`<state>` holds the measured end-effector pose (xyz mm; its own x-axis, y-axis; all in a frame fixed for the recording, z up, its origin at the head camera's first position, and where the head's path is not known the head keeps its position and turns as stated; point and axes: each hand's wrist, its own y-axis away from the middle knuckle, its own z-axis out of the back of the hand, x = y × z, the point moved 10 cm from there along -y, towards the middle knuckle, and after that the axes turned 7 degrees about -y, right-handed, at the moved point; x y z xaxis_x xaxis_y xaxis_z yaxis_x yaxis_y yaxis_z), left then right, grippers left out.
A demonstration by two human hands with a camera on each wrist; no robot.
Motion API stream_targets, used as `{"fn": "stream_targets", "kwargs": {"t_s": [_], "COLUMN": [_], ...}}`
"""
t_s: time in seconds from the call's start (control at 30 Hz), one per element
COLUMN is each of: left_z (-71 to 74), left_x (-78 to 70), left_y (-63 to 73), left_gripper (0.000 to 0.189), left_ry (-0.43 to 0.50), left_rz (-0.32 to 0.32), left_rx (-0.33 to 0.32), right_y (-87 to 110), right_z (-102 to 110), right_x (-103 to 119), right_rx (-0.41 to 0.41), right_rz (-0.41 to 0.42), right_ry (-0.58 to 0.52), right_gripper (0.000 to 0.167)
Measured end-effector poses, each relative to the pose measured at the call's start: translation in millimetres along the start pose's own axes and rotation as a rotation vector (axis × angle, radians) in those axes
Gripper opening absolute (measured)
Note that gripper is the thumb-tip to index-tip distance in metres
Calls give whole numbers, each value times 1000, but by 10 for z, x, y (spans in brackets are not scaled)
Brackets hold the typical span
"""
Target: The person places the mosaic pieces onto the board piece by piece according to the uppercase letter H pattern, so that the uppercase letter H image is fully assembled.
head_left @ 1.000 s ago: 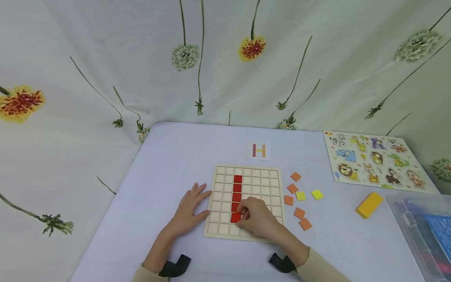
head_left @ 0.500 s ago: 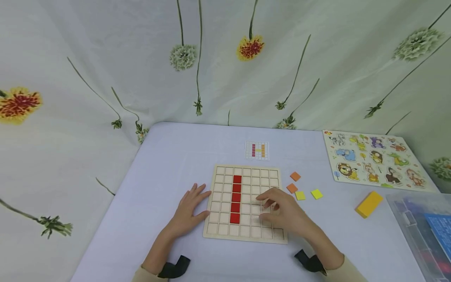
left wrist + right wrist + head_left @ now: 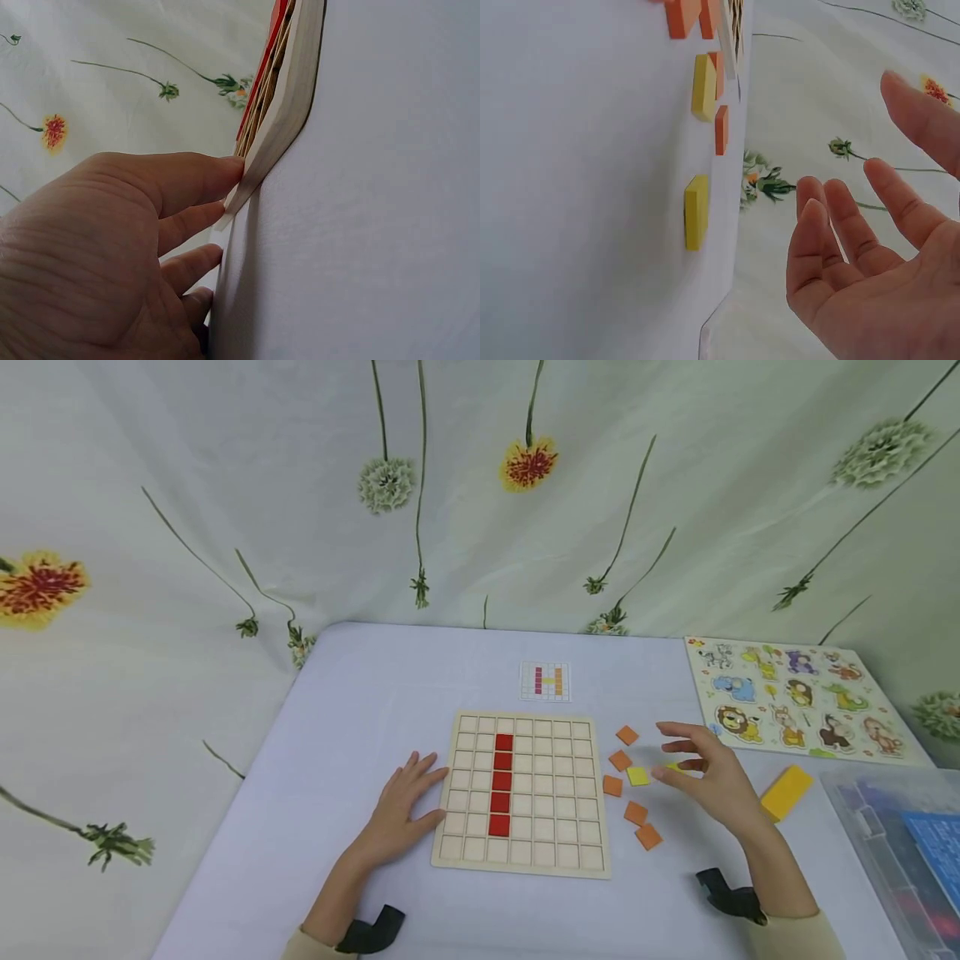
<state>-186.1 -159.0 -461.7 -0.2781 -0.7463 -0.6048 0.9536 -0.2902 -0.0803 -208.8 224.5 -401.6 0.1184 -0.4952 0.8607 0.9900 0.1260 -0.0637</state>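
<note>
A wooden grid board (image 3: 543, 835) lies on the white table, a column of several red tiles (image 3: 501, 781) set in its squares. My left hand (image 3: 403, 802) rests flat at the board's left side, thumb and fingertips at the edge; in the left wrist view the thumb touches the board's rim (image 3: 279, 139). Over to the right of the board, my right hand (image 3: 708, 777) hovers with fingers spread, holding nothing. It partly covers one yellow tile (image 3: 672, 767), seen whole in the right wrist view (image 3: 696, 214). Another yellow tile (image 3: 637, 776) lies nearer the board.
Several orange tiles (image 3: 636, 813) are scattered along the board's right side. A small pattern card (image 3: 545, 682) lies beyond the board. Farther right are an animal picture board (image 3: 776, 693), a yellow block (image 3: 786, 793) and a clear plastic box (image 3: 877, 860).
My right hand has left the red column, moved right across the board and past the orange tiles, its fingers opening, and is now over the far yellow tile. My left hand has stayed put.
</note>
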Motion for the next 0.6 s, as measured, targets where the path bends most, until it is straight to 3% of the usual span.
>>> {"fn": "stream_targets", "kwargs": {"t_s": [0.4,0.6], "left_z": [-26,-9], "left_x": [24,11], "left_y": [-4,-4], "left_gripper": [57,56], "left_ry": [-10,-16], "left_rz": [-1,0], "left_rx": [0,-5], "right_y": [-26,-33], "right_z": [51,3], "right_x": [-491,-681], "right_rx": [78,110], "right_rz": [-156,-178], "right_ry": [-40,-13], "right_gripper": [72,74]}}
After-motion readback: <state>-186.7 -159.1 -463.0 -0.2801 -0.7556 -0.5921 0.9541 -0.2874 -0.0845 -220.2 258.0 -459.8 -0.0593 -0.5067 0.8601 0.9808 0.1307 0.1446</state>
